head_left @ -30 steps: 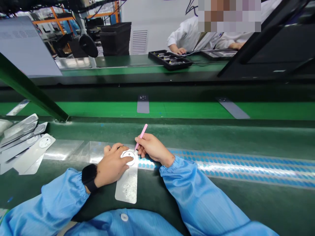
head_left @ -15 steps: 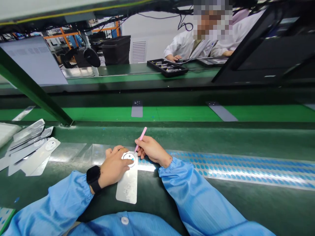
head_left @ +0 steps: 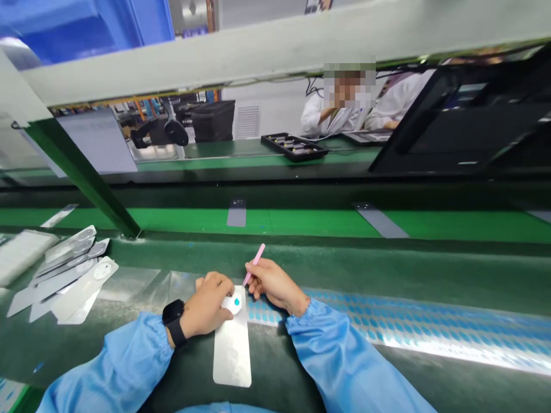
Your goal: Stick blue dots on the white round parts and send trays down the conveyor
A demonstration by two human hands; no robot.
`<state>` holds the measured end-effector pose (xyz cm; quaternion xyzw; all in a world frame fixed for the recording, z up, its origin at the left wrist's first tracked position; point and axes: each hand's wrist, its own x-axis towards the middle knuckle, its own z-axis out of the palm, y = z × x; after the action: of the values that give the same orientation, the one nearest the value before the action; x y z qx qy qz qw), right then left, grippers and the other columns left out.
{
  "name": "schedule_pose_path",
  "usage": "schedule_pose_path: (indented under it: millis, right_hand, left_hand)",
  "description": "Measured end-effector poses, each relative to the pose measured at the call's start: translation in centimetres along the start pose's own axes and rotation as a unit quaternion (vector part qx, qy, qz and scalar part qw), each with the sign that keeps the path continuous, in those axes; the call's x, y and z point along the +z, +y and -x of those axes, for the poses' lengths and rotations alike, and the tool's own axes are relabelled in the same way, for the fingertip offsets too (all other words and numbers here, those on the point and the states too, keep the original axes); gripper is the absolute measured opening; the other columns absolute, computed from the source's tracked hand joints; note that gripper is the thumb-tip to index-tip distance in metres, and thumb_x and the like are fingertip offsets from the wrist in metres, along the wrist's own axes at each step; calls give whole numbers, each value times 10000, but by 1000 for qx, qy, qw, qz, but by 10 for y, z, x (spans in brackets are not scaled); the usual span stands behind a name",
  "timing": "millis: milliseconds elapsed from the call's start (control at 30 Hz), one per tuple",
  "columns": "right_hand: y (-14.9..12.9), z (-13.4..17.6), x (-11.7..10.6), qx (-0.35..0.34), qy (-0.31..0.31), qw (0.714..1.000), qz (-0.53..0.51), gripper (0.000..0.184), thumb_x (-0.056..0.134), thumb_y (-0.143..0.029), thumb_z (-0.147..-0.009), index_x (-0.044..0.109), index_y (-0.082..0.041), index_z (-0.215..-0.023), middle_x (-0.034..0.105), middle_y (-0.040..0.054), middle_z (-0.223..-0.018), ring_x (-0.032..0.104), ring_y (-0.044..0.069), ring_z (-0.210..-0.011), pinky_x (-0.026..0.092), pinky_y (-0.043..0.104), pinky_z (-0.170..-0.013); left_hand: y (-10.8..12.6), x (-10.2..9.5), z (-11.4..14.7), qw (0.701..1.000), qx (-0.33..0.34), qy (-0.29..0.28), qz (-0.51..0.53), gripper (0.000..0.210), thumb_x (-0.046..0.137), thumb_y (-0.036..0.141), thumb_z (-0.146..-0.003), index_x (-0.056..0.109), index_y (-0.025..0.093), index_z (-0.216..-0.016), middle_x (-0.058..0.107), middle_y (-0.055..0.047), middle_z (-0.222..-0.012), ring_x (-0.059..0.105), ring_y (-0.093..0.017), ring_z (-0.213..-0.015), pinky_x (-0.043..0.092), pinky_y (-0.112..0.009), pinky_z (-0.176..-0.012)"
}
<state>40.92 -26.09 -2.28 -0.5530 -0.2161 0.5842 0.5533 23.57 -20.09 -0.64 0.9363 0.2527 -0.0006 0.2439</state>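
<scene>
A pale silver phone back cover (head_left: 232, 358) lies on the dark green bench in front of me, its round camera area at the top end. On that white circle sits a small blue sticker (head_left: 237, 302). My left hand (head_left: 206, 303), with a black watch at the wrist, grips the cover's upper left part, thumb and fingers curled around the circle. Pink tweezers (head_left: 255, 261) are pinched in my right hand (head_left: 278, 285), tip pointing down at the cover's top right corner. Whether the tip touches it, I cannot tell.
A clear sheet of blue stickers (head_left: 408, 327) runs off to the right. Several similar covers (head_left: 73, 281) are piled at the left beside a white foam block (head_left: 26, 255). Beyond, panels lie on a green belt (head_left: 301, 223); a green post (head_left: 86, 172) stands at left.
My view has tilted upward. My left index finger has moved off the circle, and the fingers now curl around its edge. A co-worker's hand has risen from the far desk.
</scene>
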Motion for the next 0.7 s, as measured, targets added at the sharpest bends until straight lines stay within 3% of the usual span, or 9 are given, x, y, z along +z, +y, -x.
schedule_pose_path:
  millis: [67, 167, 300, 367, 433, 600, 700]
  right_hand:
    - [1, -3, -5, -6, -9, 1000, -30, 301, 621, -294, -842, 529, -151, -594, 536, -18, -385, 489, 81, -296, 386, 140, -292]
    - [5, -8, -11, -12, -30, 996, -82, 343, 686, -368, -783, 537, -142, -573, 543, 6, -388, 509, 93, -306, 382, 148, -297]
    - [10, -14, -16, -20, -42, 993, -107, 374, 729, -420, -730, 538, -136, -579, 551, 24, -395, 509, 94, -300, 371, 150, -294]
    - [11, -15, -16, -22, -43, 993, -108, 401, 758, -454, -680, 534, -137, -579, 552, 25, -395, 505, 91, -296, 369, 148, -291]
    - [11, -14, -15, -22, -40, 993, -109, 443, 795, -492, -604, 528, -140, -578, 550, 15, -397, 505, 89, -297, 364, 144, -281]
    - [8, -10, -11, -15, -23, 992, -121, 525, 848, -530, -471, 503, -159, -611, 562, -12, -434, 525, 89, -323, 361, 134, -273]
    - [10, -10, -11, -20, -16, 992, -124, 551, 840, -561, -452, 490, -169, -618, 560, -17, -430, 517, 88, -313, 347, 133, -261]
  left_hand:
    - [-10, -16, -11, 999, 14, 25, 23, 294, 620, 79, -680, 543, 182, -945, 569, -32, -1007, 531, -185, -925, 447, -359, -835]
    - [-32, -65, -45, 995, 22, 94, -33, 262, 551, 89, -698, 541, 195, -938, 570, -18, -958, 552, -167, -868, 476, -306, -796]
    - [-51, -143, -104, 972, -70, 179, -134, 247, 526, 83, -723, 579, 194, -937, 585, -74, -1066, 540, -244, -1055, 443, -379, -903]
    - [-53, -161, -130, 954, -130, 221, -156, 258, 504, 83, -761, 586, 187, -982, 560, -125, -1162, 488, -314, -1154, 414, -459, -927]
    - [-49, -158, -152, 942, -179, 229, -165, 250, 512, 118, -811, 583, 181, -1042, 567, -148, -1166, 501, -332, -1151, 418, -482, -918]
    - [-30, -98, -192, 960, -212, 123, -134, 299, 581, 344, -899, 572, 153, -1129, 616, -73, -1077, 607, -208, -968, 515, -412, -848]
    - [-22, -75, -203, 966, -216, 86, -115, 320, 582, 359, -905, 570, 148, -1146, 604, -78, -1123, 610, -204, -977, 531, -408, -839]
